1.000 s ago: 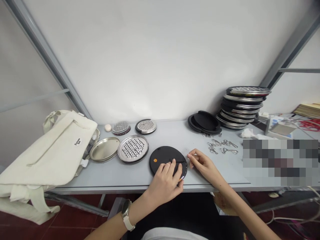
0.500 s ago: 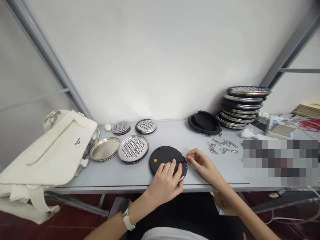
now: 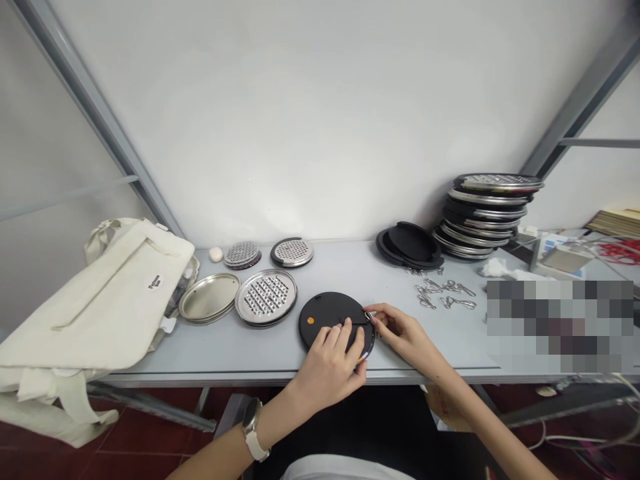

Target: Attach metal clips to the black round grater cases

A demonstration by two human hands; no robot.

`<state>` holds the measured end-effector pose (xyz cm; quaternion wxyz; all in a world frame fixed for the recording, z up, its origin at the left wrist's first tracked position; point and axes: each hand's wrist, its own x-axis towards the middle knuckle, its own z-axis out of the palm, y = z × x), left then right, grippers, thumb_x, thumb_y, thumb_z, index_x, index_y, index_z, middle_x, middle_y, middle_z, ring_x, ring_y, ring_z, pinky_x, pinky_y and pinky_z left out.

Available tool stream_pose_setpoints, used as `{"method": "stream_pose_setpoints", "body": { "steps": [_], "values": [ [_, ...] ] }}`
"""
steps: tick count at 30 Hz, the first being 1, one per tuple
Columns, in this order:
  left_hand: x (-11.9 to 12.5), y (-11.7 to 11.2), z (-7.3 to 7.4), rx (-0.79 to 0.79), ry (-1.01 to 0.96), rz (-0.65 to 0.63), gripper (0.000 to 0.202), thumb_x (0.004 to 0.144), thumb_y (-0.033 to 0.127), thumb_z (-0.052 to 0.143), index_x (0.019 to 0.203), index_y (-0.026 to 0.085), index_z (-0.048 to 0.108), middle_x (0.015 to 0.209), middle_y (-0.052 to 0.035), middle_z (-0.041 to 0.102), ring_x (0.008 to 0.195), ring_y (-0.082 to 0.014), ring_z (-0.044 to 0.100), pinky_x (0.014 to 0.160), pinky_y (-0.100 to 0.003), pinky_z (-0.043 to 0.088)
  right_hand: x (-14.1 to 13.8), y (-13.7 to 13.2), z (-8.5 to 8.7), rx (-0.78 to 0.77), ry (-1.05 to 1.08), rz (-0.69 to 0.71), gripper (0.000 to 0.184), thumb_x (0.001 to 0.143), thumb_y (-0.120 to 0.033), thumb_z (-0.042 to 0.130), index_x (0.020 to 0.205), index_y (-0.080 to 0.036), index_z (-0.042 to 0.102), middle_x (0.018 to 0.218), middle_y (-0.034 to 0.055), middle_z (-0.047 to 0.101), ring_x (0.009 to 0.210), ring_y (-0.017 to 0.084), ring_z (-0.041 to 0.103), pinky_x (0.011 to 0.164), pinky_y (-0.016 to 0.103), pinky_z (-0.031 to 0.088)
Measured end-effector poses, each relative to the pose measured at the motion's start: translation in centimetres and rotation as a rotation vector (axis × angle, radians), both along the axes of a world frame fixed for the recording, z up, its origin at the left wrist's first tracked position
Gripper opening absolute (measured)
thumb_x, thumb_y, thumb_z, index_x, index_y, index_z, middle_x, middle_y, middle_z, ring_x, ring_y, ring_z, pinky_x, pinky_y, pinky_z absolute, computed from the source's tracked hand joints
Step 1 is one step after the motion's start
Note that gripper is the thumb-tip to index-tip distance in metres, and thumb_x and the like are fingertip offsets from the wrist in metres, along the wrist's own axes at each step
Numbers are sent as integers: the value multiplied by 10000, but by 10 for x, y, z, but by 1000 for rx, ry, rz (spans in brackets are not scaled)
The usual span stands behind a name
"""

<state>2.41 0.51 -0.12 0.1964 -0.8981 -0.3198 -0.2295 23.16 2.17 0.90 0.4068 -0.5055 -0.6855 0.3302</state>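
A black round grater holder [image 3: 327,307] with an orange dot lies near the table's front edge. Across its near right part, my left hand [image 3: 333,367] presses it down, fingers on top and thumb at the rim. My right hand [image 3: 403,331] pinches a small metal clip [image 3: 369,316] at the holder's right rim, partly hidden by the fingertips. To the left lies a round metal grater plate [image 3: 266,297], beside some plain metal discs [image 3: 210,297]. Several loose metal clips [image 3: 440,291] are scattered beyond my right hand.
A tall stack of graters [image 3: 483,217] stands at the back right, beside black holders [image 3: 410,245]. Smaller round graters [image 3: 293,253] lie near the wall. A cream bag [image 3: 105,293] covers the table's left end. A white box [image 3: 560,257] and cables are on the right.
My right hand has shifted slightly left, bringing the metal clip over the holder's rim. The clip now sits more upright in the fingertips. My left hand stays in place.
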Motion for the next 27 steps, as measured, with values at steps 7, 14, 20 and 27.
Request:
{"method": "stream_pose_setpoints", "body": {
  "steps": [7, 14, 20, 27],
  "values": [
    [0, 0, -1, 2, -3, -1, 471, 886, 317, 497, 1313, 117, 514, 1295, -186, 553, 1044, -258, 560, 925, -378, 398, 0, -2, 2, 43, -35, 4, 256, 936, -381, 492, 1089, -212, 608, 746, 13, 595, 700, 179, 573, 668, 306, 493],
    [0, 0, 0, 6, -4, 3, 469, 884, 323, 500, 1306, 122, 519, 1296, -182, 556, 1046, -253, 565, 926, -371, 399, -1, -1, 2, 53, -48, 6, 253, 923, -400, 516, 1064, -209, 603, 711, 1, 555, 667, 169, 542, 633, 298, 476],
    [1, 0, 1, 10, -4, 7, 469, 881, 319, 503, 1306, 123, 519, 1292, -180, 560, 1046, -253, 566, 931, -373, 395, -1, -1, 3, 38, -30, -4, 263, 914, -421, 528, 1048, -210, 608, 686, -7, 536, 648, 164, 520, 617, 297, 468],
    [0, 1, 0, 5, -6, -3, 465, 884, 316, 498, 1304, 119, 523, 1290, -183, 556, 1040, -257, 565, 922, -375, 399, -2, -1, 3, 36, -51, -7, 259, 915, -426, 522, 1041, -213, 598, 686, -16, 536, 636, 160, 524, 599, 282, 456]
  ]
}}
